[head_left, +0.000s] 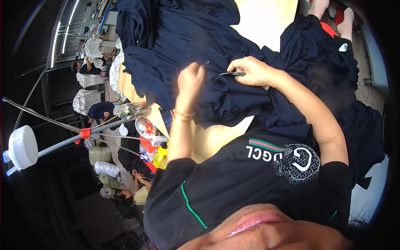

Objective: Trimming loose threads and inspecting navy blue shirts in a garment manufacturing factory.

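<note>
The person's left hand [191, 79] is closed in a loose fist, pinching a fold of the navy garment [183, 46] that lies heaped over the pale table [262, 21]. The right hand [252, 71] rests on the same cloth just beside it, fingers curled around small dark snips [232, 73] whose tips point toward the left hand. Thin gold bangles [182, 116] circle the left wrist. The garment spreads from the table's far end down across the person's lap, a row of small buttons showing near the hands. At the table's left edge stand a clear bottle [132, 110] and a yellow container [159, 157]. Other people work farther off to the left.
</note>
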Demonstrator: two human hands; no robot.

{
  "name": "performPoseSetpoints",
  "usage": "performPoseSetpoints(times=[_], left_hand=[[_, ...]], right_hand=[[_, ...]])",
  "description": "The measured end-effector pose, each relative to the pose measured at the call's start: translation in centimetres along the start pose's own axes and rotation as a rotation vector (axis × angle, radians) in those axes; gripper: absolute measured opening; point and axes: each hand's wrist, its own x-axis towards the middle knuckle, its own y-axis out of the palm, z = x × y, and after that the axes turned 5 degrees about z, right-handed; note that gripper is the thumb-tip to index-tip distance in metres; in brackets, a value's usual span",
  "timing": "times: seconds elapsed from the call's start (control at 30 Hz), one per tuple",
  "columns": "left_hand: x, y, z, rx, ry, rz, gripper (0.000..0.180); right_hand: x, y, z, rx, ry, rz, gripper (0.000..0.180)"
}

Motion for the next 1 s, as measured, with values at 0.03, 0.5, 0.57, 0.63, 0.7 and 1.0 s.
performPoseSetpoints(times=[0.03, 0.5, 0.57, 0.63, 0.7, 1.0], left_hand=[[1.5, -1.6, -1.0, -0.013, 0.026, 0.054, 0.031], [32.4, 6.6, -7.9, 0.247, 0.210, 0.335, 0.085], [32.5, 7.9, -8.1, 0.197, 0.195, 0.428, 0.079], [31.6, 8.2, -7.7, 0.271, 0.391, 0.341, 0.073], [31.4, 6.3, -3.0, 0.265, 0.520, 0.423, 0.070], [26.2, -0.1, 6.4, 0.668, 0.645, 0.211, 0.025]], right_hand=[[-0.1, 0.0, -0.4, -0.022, -0.020, -0.016, 0.030], [1.0, 0.5, 0.4, -0.215, -0.021, -0.062, 0.034], [0.8, 0.6, 0.1, -0.208, -0.001, -0.089, 0.034], [0.7, 0.5, -0.7, -0.207, 0.000, -0.118, 0.032], [0.7, 0.5, -0.2, -0.211, -0.078, -0.091, 0.030], [-1.3, -1.2, 0.0, -0.298, -0.051, -0.125, 0.029]])
